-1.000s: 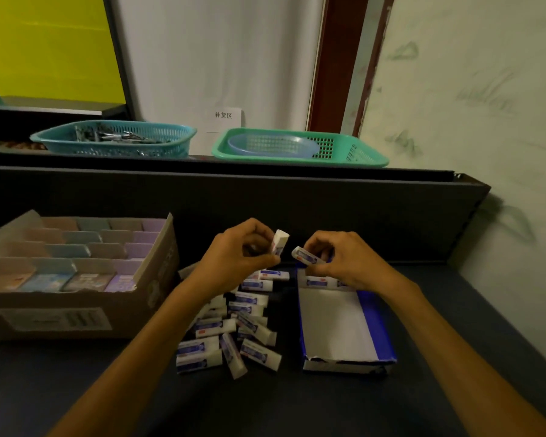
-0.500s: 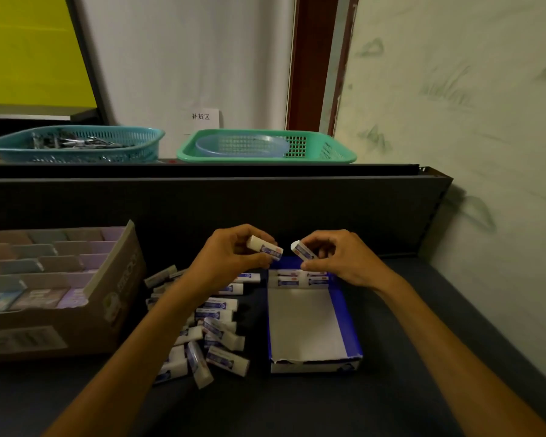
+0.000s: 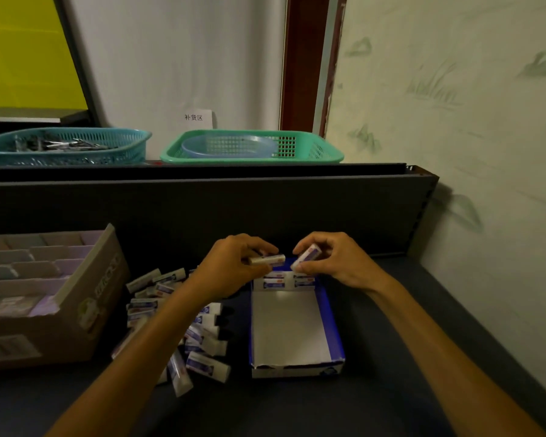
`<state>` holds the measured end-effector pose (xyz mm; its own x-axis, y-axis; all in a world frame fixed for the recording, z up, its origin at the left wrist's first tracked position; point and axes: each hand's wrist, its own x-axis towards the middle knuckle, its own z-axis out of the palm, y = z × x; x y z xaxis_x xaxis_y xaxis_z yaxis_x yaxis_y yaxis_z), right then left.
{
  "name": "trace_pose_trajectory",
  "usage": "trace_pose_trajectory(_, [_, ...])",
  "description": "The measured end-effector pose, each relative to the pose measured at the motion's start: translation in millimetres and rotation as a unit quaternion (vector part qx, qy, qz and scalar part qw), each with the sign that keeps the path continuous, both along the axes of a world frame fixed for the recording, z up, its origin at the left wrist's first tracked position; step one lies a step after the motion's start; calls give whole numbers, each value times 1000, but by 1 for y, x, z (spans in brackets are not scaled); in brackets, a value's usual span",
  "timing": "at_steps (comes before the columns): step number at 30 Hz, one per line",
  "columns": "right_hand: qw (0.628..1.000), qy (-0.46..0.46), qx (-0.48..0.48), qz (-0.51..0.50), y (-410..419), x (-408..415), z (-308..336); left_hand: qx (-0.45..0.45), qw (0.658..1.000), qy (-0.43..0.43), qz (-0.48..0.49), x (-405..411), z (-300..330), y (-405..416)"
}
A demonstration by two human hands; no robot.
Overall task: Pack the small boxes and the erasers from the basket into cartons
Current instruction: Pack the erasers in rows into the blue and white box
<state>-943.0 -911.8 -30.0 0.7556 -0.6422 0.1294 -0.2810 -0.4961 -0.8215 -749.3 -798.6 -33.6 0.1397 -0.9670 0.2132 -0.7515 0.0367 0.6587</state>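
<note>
Filling the blue carton [image 3: 331, 313] – left hand [image 3: 234, 266] and right hand [image 3: 334, 263] each pinch an eraser [image 3: 270, 259] in their fingers – next, seat both beside the back row.

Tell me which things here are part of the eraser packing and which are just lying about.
Part of the job:
- white eraser pinched in left hand
- white eraser pinched in right hand
- open blue-and-white carton with erasers at its far end
- loose pile of sleeved erasers
- brown cardboard carton of pastel boxes

Lying about:
- teal mesh basket of metal bits
- green plastic basket
- paper wall label
</note>
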Motion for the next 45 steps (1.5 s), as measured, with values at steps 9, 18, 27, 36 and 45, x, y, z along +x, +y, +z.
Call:
trace_pose_trajectory(9, [999, 32, -23, 2, -6, -13, -8, 6, 995, -103, -9, -4, -12, 1])
trace_pose_trajectory(18, [995, 36, -95, -12, -4, -9, -10, 39, 993, -108, -15, -10, -18, -6])
trace_pose_trajectory(27, [986, 95, -136, 30, 1, -1, -19, 55, 976, -212, -5, -15, -21, -5])
trace_pose_trajectory(36, [956, 211, -199, 51, 2, 9, -20, 92, 975, -200, -27, -14, -23, -10])
trace_pose_trajectory(45, [941, 242, -230, 47, 1, 9, -21, 95, 974, -203, -27, -14, -22, -9])
